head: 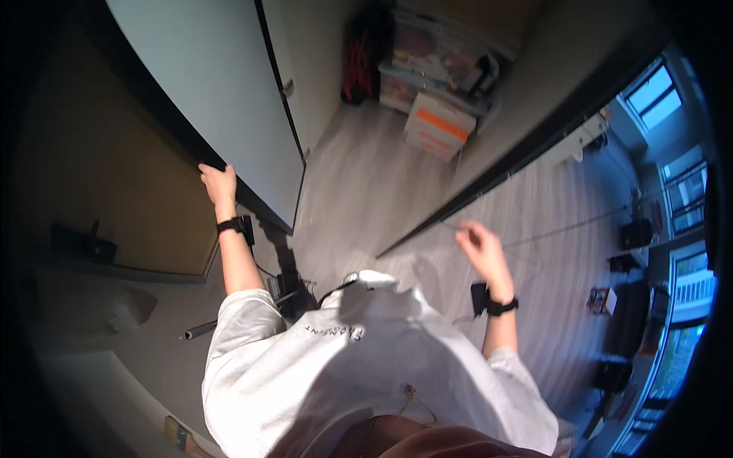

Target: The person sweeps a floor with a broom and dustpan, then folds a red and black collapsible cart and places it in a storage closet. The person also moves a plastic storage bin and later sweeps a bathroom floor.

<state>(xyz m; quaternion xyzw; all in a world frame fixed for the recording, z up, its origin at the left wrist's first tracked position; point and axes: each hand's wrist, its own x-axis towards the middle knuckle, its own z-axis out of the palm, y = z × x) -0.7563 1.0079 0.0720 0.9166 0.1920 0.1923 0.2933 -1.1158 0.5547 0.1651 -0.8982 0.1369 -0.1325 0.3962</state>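
My left hand point(220, 184) grips the dark edge of a pale door panel point(223, 86), with its thumb on the near face and its fingers wrapped over the edge. To the right, my right hand point(484, 249) is raised over the floor, its fingers loosely bent and apart, with nothing visible in it. It is near the lower end of a second panel's dark edge point(538, 150), and a small gap seems to lie between them. Each wrist wears a black strap with a small device, the left strap point(232, 225) and the right strap point(500, 307).
Between the panels, clear plastic storage bins point(424, 43), a white box with an orange stripe point(438, 127) and a red-and-black item point(358, 66) stand at the back. Left is a brown panel point(163, 212). A flat paintbrush point(176, 432) is lower left. Windows point(653, 94) line the right.
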